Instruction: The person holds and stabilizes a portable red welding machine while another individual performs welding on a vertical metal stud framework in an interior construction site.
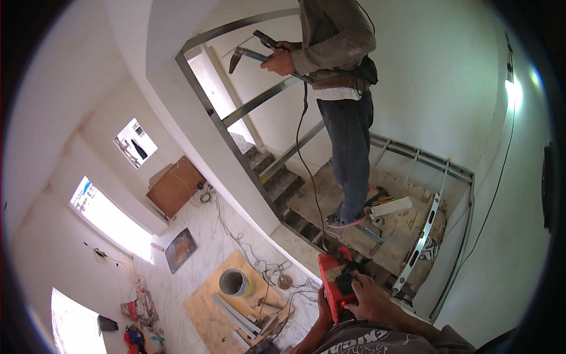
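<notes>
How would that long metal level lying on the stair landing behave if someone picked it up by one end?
The level looks like a long, straight, stiff bar, so it probably won't flop. It is long and thin, so holding one end would likely feel tip-heavy. Flat-sided, it shouldn't roll on the landing.

No packages, labels, signs or screens show — none anywhere.

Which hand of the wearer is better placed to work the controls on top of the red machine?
Probably the right hand: it lies on top of the red machine. The left hand is under the machine's side, mostly hidden, supporting it.
</notes>
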`<state>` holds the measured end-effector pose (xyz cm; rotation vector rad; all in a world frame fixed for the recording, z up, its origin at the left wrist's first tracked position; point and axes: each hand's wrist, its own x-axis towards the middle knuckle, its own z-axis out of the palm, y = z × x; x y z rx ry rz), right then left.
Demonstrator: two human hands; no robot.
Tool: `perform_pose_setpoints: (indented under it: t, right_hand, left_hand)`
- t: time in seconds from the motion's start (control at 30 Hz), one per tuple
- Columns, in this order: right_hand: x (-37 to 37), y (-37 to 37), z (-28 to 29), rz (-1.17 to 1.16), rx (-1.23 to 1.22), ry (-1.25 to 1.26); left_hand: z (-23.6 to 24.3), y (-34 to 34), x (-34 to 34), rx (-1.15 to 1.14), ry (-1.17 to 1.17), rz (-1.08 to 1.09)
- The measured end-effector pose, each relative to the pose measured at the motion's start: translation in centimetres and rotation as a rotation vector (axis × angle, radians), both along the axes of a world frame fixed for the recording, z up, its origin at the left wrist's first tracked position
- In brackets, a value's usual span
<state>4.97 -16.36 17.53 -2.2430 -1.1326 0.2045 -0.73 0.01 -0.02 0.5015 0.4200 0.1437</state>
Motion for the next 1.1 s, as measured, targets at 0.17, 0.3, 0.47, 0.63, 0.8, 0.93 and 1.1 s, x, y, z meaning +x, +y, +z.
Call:
perform_pose_setpoints:
  t: [0.17, 0.3, 0.47, 0.63, 0.8, 0.93, 1.1]
  right_hand:
    - [0.2, -0.1, 0.4, 0.017, -0.008, -0.046]
    - [0.2, 0.0, 0.2, 0.015, 0.011, -0.034]
    - [0.3, 0.0, 0.2, 0.005, 0.005, -0.022]
    - [0.4, -0.1, 0.2, 0.017, 0.002, -0.016]
    - [0.4, -0.1, 0.3, 0.016, 0.002, -0.02]
    - [0.4, -0.1, 0.3, 0.015, 0.009, -0.022]
    - [0.5, -0.2, 0.5, 0.02, 0.011, 0.003]
  left_hand:
    - [1.2, -0.2, 0.0, -0.063, -0.033, -0.017]
    - [1.0, -0.2, -0.1, -0.007, -0.054, -0.025]
    - [1.3, -0.3, 0.2, 0.159, -0.018, -0.031]
    - [1.5, -0.5, 0.0, 0.132, -0.008, -0.014]
    - [1.9, -0.7, -0.1, 0.284, 0.015, 0.02]
    - [3.6, -1.2, -0.3, 0.548, 0.058, 0.036]
    - [3.9, -1.3, -0.1, 0.396, 0.103, 0.061]
